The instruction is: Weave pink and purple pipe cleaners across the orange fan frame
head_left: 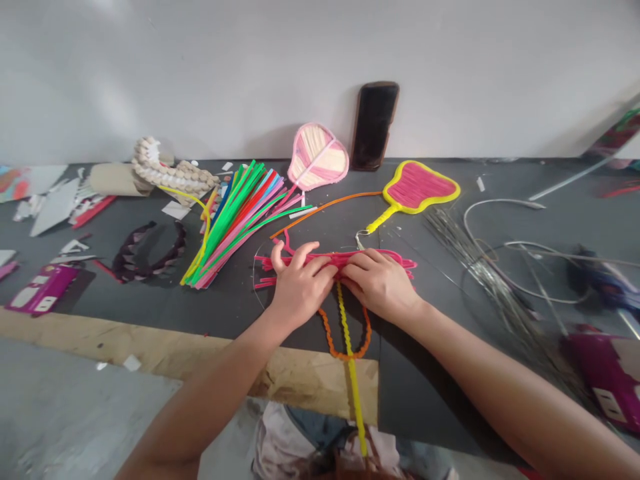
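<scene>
Side by side at the front of the dark table, my left hand (303,288) and my right hand (379,285) pinch a row of pink pipe cleaners (345,259) from above. The pink ends stick out past both hands. Below the fingers hangs an orange wavy pipe cleaner loop (327,337), with a yellow twisted stem (345,320) running down through its middle toward my lap. My left index finger and thumb side are raised a little, while the other fingers press on the pink strands. The exact join under the fingertips is hidden.
A yellow-edged pink fan shape (421,188) and a pink-and-cream one (319,157) lie behind, near a phone (375,125) against the wall. Left is a bundle of coloured pipe cleaners (240,223) and a dark headband (145,257). Loose wires (475,273) spread on the right.
</scene>
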